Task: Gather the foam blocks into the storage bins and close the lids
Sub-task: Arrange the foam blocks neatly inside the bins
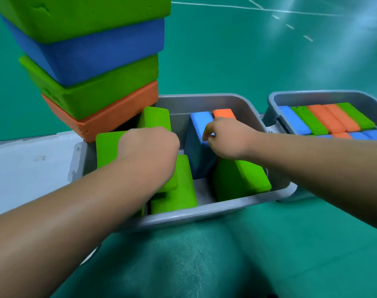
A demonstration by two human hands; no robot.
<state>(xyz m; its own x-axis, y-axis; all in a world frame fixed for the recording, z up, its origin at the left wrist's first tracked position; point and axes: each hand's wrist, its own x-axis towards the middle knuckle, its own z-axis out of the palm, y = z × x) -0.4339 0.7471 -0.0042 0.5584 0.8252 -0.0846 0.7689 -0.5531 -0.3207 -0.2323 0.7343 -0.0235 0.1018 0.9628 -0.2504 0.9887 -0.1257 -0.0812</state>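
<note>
Packing bin [204,209]: left hand [148,147] clamped on green block [107,147], right hand [226,138] pinching blue block [199,157]. Next: seat both flat, then load stack [93,61].

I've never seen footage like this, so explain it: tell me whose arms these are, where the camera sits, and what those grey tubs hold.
There is no machine here: a person works with bare hands, and the one picture comes from a camera worn on their head, looking down. The left hand closes over a green block, though blur hides its fingers; the right hand pinches the top of an upright blue block. Both reach into the near bin, a grey tub on green flooring, with blocks lying loosely inside. Its white lid lies open to the left. A stack of blocks rises by its far-left corner. The far bin, on the right, holds neat rows of blocks.
</note>
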